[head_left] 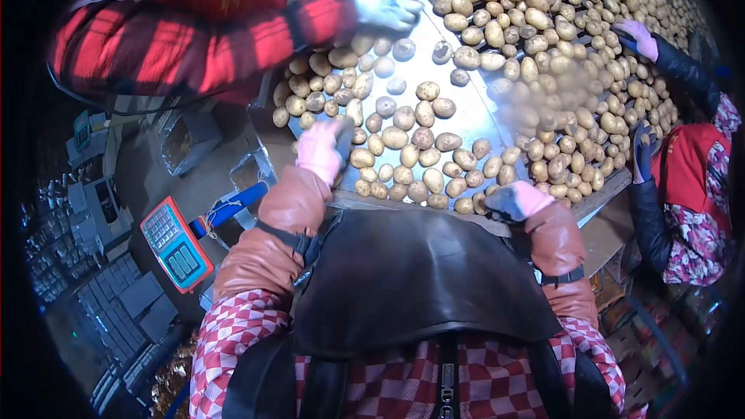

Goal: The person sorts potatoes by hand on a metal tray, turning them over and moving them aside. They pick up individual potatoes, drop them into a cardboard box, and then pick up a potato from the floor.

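My left hand (320, 149), in a pink glove with a grey palm, is at the left side of the metal table among loose potatoes (394, 137). Its fingers are partly extended, close to a potato (355, 111) beside the fingertips. At the table's near edge, my right hand (518, 201) wears the same kind of glove. The fingers there are curled in, with a potato (479, 202) right at their tips; what lies inside them is hidden. Between my hands, potatoes sit spread over the bright metal surface (450, 77).
A dense heap of potatoes (535, 0) covers the back and right. From the left reaches a co-worker's white-gloved hand (388, 6); at right are a pink-gloved hand (638, 39) and a dark-gloved hand (643, 154). A digital scale display (177, 244) stands left of me.
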### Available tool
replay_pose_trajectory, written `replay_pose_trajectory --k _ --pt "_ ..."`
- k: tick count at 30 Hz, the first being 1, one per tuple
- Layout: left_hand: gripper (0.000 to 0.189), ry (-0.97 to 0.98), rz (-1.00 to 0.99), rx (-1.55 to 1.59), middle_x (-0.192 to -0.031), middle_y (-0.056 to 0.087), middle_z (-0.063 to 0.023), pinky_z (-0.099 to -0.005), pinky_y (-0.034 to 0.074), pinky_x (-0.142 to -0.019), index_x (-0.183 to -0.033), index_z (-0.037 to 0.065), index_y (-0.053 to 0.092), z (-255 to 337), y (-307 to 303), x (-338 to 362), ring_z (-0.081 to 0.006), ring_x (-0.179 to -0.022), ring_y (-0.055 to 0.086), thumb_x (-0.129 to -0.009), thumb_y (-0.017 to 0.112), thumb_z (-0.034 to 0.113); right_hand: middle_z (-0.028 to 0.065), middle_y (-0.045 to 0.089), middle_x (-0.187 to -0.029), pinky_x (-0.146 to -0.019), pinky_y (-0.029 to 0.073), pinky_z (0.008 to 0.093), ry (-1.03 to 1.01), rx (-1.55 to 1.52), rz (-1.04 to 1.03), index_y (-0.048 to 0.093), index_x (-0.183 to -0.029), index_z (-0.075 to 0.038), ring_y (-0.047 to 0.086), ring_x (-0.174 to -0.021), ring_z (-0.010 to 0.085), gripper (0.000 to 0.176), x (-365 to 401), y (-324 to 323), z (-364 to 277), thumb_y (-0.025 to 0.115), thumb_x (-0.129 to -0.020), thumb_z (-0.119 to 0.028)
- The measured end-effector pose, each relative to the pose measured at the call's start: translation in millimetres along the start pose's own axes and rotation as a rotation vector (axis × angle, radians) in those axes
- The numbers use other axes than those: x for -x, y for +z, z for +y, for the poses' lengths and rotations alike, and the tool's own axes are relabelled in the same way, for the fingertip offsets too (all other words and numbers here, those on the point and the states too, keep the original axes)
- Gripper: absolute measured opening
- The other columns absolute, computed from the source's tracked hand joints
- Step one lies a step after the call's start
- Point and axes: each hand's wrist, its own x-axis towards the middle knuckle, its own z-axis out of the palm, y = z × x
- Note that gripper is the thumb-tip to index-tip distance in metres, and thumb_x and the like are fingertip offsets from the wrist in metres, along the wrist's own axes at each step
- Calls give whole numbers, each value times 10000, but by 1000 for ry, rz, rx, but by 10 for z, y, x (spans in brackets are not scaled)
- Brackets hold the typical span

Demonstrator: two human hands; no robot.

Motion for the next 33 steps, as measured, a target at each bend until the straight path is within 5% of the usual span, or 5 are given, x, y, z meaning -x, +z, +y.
replay_pose_trajectory --k 6,18,21,26,33 --pt "741 -616 294 -78 -1573 331 -166 -608 210 -1168 -1517 277 369 170 -272 -1198 -358 -1472 277 -884 623 566 99 738 -927 -775 540 370 -160 14 96 714 -1035 -79 696 -846 246 282 -530 180 -499 614 -939 -324" --pt "650 -29 83 -156 -1527 387 -195 -585 273 -1155 -1454 203 479 365 44 -24 -438 -1420 332 -871 689 401 99 711 -1049 -832 536 318 -202 -95 190 622 -1258 -25 668 -936 176 359 -525 131 -426 614 -976 -246" --pt "560 567 -100 -256 -1462 442 -188 -579 306 -1131 -1358 163 546 440 294 190 -431 -1366 386 -864 693 381 112 728 -1015 -748 554 352 -223 -133 279 691 -1164 -99 702 -857 221 304 -464 46 -457 660 -924 -283" --pt "392 -10 16 -24 -1265 623 -154 -448 463 -1014 -1194 115 670 263 -22 333 -356 -1188 582 -858 709 315 59 704 -730 -604 495 332 -32 -234 217 748 -920 -83 620 -621 177 285 -210 -403 328 695 -904 -363" --pt "440 23 111 23 -1348 552 -185 -450 430 -1046 -1381 135 514 907 -274 -946 -379 -1243 534 -942 542 122 138 650 -752 -639 500 351 -44 165 250 667 -841 -8 631 -711 216 390 -525 -41 -457 734 -860 -391"
